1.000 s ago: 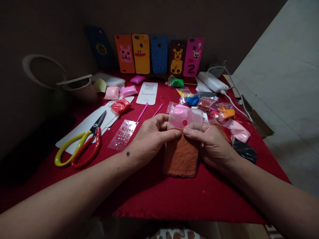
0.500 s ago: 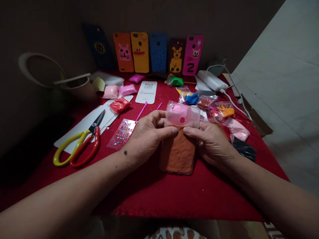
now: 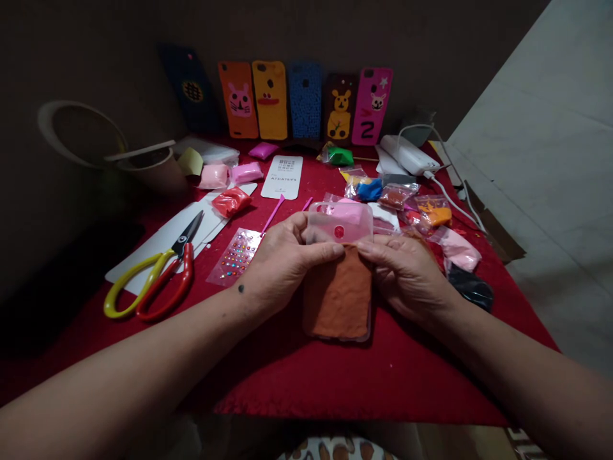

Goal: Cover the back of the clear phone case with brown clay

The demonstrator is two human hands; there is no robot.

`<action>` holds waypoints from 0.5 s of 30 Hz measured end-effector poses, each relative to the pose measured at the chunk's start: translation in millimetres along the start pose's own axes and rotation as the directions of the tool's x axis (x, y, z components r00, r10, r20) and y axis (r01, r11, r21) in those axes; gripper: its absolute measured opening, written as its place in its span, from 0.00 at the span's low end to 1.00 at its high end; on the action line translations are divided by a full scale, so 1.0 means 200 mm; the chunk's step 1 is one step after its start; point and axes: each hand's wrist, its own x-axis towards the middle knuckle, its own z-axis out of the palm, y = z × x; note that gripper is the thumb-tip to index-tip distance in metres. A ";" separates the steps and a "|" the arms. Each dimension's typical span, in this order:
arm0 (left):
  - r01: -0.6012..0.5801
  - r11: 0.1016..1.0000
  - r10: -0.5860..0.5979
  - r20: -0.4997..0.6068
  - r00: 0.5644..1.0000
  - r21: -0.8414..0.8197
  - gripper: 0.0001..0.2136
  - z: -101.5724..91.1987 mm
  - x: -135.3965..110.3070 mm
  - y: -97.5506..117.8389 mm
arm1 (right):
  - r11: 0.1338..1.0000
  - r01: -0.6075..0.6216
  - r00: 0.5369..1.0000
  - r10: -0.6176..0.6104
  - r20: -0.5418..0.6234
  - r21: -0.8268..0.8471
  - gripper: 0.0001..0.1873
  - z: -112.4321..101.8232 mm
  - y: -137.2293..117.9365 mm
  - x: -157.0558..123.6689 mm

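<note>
In the head view, a red-covered surface stands against a dark wall, pale tiling to the right, while over its near half the left hand and right hand grip the clear phone case, partly covered by brown clay, now shifted leftward from the earlier frame.

Person's bare forearms converge from either side, I note. Left hand and right hand roughly level, both gripping; thumbs point inward, tips near, apart. Dark spot at left wrist.
</note>
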 end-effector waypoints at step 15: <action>-0.003 0.999 0.004 0.023 1.000 -0.053 0.18 -0.02 0.00 0.00 | 1.000 -0.025 0.999 0.025 0.032 -0.011 0.07 -0.01 0.00 0.01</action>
